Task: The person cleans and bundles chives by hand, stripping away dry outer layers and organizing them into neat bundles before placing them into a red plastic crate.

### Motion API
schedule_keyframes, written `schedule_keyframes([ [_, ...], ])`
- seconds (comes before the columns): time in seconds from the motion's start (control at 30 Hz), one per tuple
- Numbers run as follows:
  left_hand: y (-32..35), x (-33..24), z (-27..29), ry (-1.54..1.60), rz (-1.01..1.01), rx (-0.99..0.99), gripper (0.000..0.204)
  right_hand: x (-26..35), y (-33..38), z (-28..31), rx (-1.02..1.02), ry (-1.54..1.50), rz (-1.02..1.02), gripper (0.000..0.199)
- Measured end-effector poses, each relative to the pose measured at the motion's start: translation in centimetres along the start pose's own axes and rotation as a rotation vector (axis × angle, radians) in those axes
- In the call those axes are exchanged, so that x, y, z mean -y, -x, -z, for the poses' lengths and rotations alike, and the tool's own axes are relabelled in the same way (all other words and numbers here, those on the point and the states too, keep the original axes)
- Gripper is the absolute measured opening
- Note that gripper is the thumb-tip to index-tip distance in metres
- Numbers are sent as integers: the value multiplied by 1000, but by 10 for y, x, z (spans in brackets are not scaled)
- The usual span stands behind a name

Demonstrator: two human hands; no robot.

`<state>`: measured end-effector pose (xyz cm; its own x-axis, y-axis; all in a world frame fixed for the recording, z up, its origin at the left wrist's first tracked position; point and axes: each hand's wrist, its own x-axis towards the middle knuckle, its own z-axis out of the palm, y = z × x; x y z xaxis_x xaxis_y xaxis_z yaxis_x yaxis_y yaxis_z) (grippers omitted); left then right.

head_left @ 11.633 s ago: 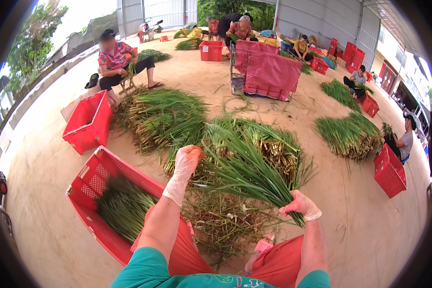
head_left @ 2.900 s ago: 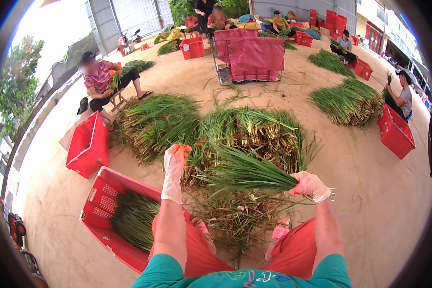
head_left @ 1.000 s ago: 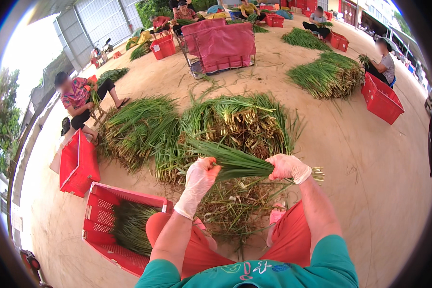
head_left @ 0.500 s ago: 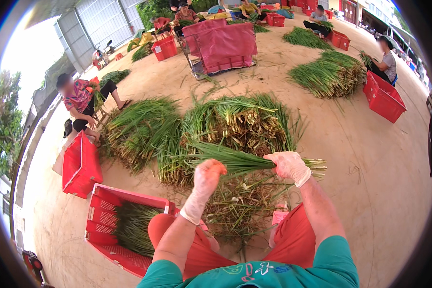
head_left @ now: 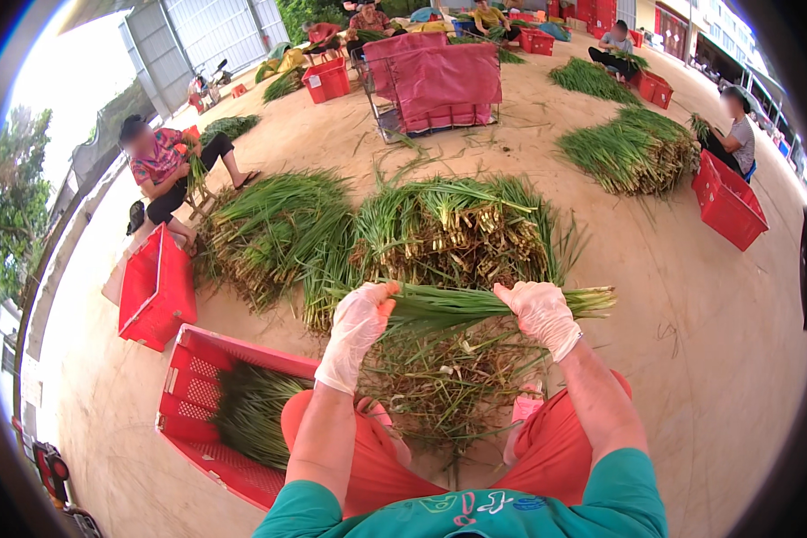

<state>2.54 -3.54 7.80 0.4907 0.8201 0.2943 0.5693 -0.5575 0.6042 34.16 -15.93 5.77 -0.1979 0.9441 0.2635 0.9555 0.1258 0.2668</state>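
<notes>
A bunch of long green stalks [head_left: 444, 305], chive-like with pale ends, stretches sideways in front of me. My right hand [head_left: 540, 314], in a thin whitish glove, is closed around it near the pale ends, which stick out to the right. My left hand [head_left: 357, 325], gloved too, is closed at the leafy end, with the fingertips partly hidden. Beneath the bunch, a heap of loose stalks and brown trimmings [head_left: 448, 386] lies between my feet. Just beyond is a big pile of the same greens [head_left: 457, 224], pale ends facing me.
A red crate [head_left: 197, 386] beside my left leg holds greens. Another red crate [head_left: 157, 287] stands beyond it, near a seated person [head_left: 166, 170] and another pile [head_left: 278, 233]. A cart with pink sheeting [head_left: 435, 85] is ahead. More seated people, piles and crates are farther off.
My left hand has opened out from a raised fist and closed at the leafy end of the bunch. The right hand keeps its hold. The view has shifted slightly.
</notes>
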Motion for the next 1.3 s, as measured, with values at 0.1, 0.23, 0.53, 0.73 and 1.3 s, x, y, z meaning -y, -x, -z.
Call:
schedule_keyframes([
  [0.1, -1, 7, -20, 87, -123, -99, 19, 1, -1, 4, 23, -24, -15, 41],
  [0.23, -2, -1, -23, 277, 75, 19, 17, -12, 7, -8, 20, -178, -51, 44],
  [0.53, 1, 20, 49, 546, 485, 32, 26, -25, 10, -2, -36, -90, -102, 48],
  [0.73, 19, 69, 69, 119, 154, -326, 12, -24, 5, -11, -77, -28, -81, 57],
  [1.3, -3, 57, 31, 379, 187, -589, 25, -22, 9, -16, -80, 83, -58, 56],
])
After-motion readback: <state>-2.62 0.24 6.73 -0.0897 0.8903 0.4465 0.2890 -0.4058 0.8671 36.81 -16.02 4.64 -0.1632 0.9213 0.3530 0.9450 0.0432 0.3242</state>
